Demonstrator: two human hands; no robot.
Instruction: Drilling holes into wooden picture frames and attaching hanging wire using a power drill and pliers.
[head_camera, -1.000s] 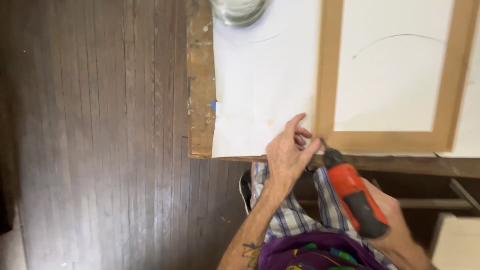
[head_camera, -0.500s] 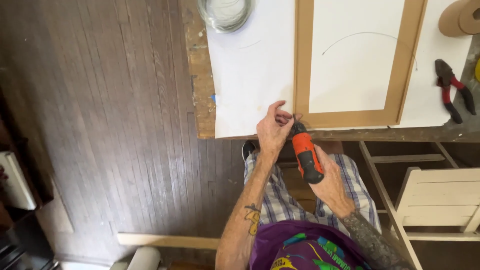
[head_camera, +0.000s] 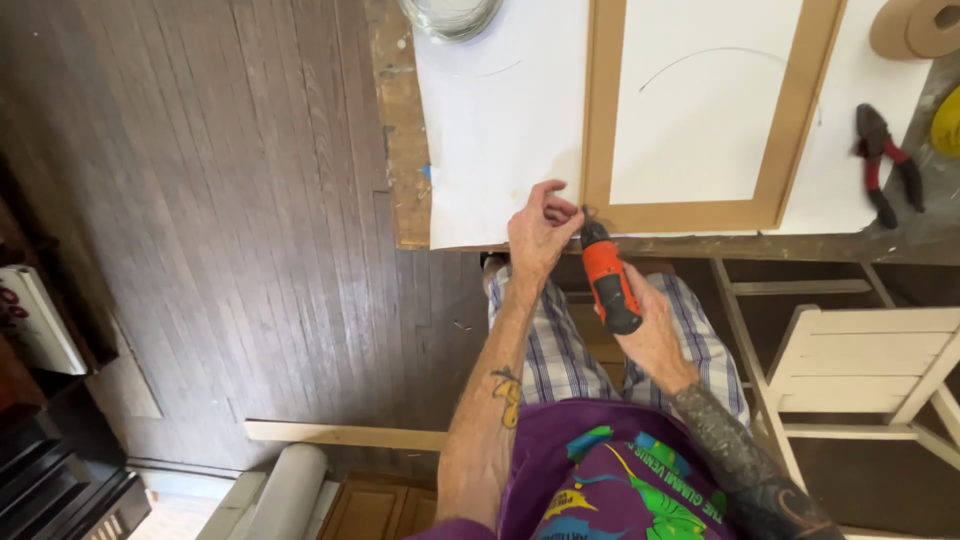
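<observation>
Dark wooden floorboards fill the left side of the view, and along the top runs a worn workbench covered by a large white sheet. At the upper edge of that sheet stands a clear glass jar, cut off by the picture's border, so what it holds cannot be told. On the sheet lies a light brown wooden frame around a white panel, its near left corner close to the bench edge. The left hand rests at that corner, fingers loosely curled and pinched together at the spot where the tool's tip meets the frame (whether anything small sits between the fingertips is too fine to see). The right hand is wrapped closed around the grip of an orange and black power screwdriver, which points up toward the frame's corner, its tip touching or just beside the wood. Further right on the bench lie red-handled pliers, well apart from both hands, with a roll of brown tape at the top right corner. Below the bench, a pale wooden chair stands to the right of the person's plaid-clad knees.
</observation>
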